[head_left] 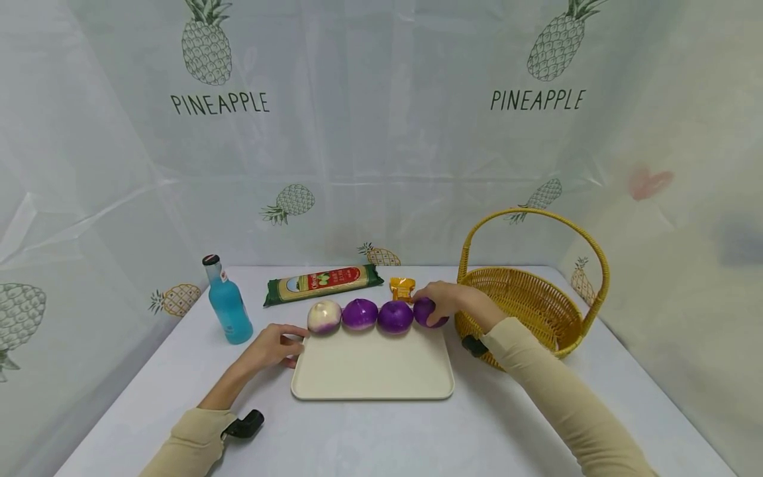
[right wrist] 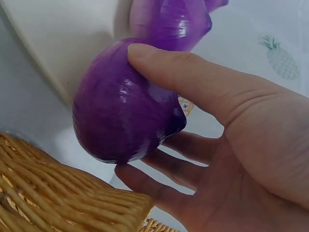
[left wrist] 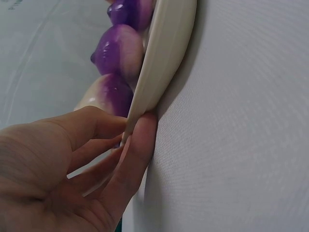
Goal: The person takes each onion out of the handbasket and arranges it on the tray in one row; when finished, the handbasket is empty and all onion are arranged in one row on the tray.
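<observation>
Gripping purple onion [head_left: 430, 312] at tray [head_left: 372, 374] corner, right hand [head_left: 448, 300]; left hand [head_left: 271, 344] pinching tray edge; basket [head_left: 524, 301] beside.

right hand [right wrist: 241, 145] grips purple onion [right wrist: 125, 101], wicker basket [right wrist: 58, 193] below

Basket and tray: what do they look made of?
The basket looks like woven wicker or rattan, yellow and matte: its strands show in the right wrist view. The tray seems smooth cream plastic or melamine with a slight sheen, though the material stays uncertain.
</observation>
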{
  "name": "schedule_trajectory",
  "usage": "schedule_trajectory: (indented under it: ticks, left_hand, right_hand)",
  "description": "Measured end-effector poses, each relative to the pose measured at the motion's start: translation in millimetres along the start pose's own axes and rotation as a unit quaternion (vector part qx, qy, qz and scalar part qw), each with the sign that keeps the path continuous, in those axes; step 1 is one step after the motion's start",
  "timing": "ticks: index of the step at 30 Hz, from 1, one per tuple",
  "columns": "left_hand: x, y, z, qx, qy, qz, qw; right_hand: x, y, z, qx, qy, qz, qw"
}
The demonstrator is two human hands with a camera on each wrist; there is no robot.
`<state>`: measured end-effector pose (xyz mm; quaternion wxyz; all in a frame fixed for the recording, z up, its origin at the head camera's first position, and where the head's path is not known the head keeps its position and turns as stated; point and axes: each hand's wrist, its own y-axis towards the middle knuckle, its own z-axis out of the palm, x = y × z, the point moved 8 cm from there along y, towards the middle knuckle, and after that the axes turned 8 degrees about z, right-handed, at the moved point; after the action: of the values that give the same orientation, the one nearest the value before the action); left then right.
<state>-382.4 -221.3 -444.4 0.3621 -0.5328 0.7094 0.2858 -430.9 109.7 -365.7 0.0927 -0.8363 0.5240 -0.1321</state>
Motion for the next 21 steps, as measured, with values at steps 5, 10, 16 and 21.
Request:
schedule_trajectory:
  ticks: [5, 10, 16, 21]
  left_hand:
    - [1.8, 2.7, -0.3, -0.005, 0.003, -0.007, 1.0000]
    - [2.2, 3.6, -1.1, -0.009, 0.010, -0.010, 0.9999]
    - [-0.3, 2.7, -0.9, 0.001, 0.017, 0.001, 0.9999]
    - [-12.4, -0.5, -2.3, 0.041, 0.048, 0.028, 0.9976]
  right_hand:
    - [-1, 1, 0, 0.003, 0.000, 0.004, 1.000]
    - [-2, 1, -2, 0.005, 0.003, 0.010, 1.000]
    - [-4, 5, 1, 0.002, 0.012, 0.023, 1.000]
    - [-3, 1, -2, -0.012, 0.000, 0.023, 1.000]
